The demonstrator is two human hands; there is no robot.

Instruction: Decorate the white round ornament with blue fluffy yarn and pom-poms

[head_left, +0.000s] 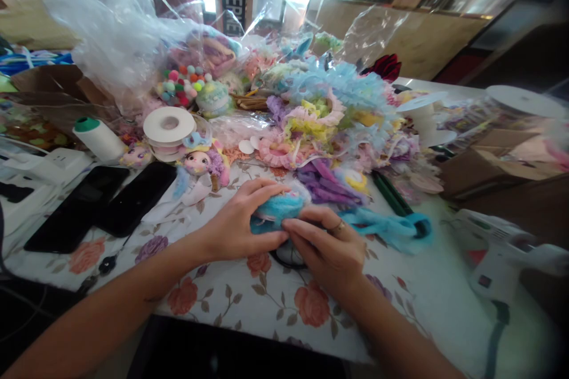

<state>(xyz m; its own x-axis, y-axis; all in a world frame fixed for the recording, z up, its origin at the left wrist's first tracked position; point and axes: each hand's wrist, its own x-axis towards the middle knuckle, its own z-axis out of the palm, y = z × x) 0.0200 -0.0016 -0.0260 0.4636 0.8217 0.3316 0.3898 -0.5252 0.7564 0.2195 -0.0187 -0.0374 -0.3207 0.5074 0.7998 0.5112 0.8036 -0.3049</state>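
Observation:
My left hand is closed round a fuzzy blue ball-like piece, thumb below and fingers over its top. At its right side, my right hand pinches the lower edge; a ring is on one finger. The fingers partly cover the piece, so what it is cannot be made out fully. A dark round thing shows on the cloth just below the hands. Close behind lies purple fluffy fibre. To the right, a strip of blue wool-like fibre stretches across the tabletop.
Two black phones, a thread cone and a white ribbon spool stand left. Behind is a heap of ruffled trims with doll heads. A glue gun and cardboard box are right. The tablecloth is floral.

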